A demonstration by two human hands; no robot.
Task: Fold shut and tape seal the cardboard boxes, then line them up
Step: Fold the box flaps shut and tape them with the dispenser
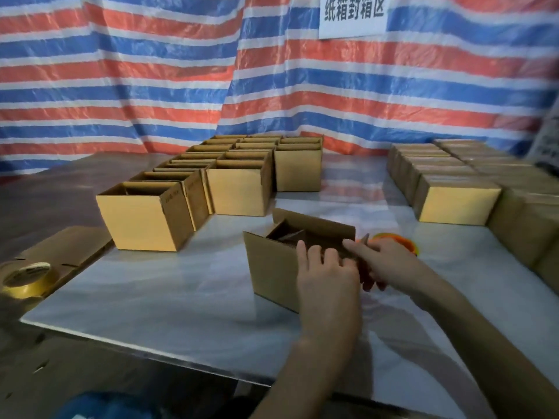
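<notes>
An open cardboard box [272, 267] stands in the middle of the white table [169, 285], its far flap upright and an inner flap partly folded down. My left hand [325, 269] lies over the box's near top edge with straight fingers pressing a flap inward. My right hand [382, 263] rests at the box's right end, index finger stretched over the opening. An orange tape dispenser [399, 241] sits just behind my right hand. Several open boxes [239, 189] stand in rows at the back left. Closed boxes [456, 204] are lined up at the right.
A flattened piece of cardboard [65, 249] lies at the table's left edge, with a roll of tape [25, 276] beside it. A striped red, white and blue tarp [181, 71] hangs behind the table, with a white sign [352, 13] on it.
</notes>
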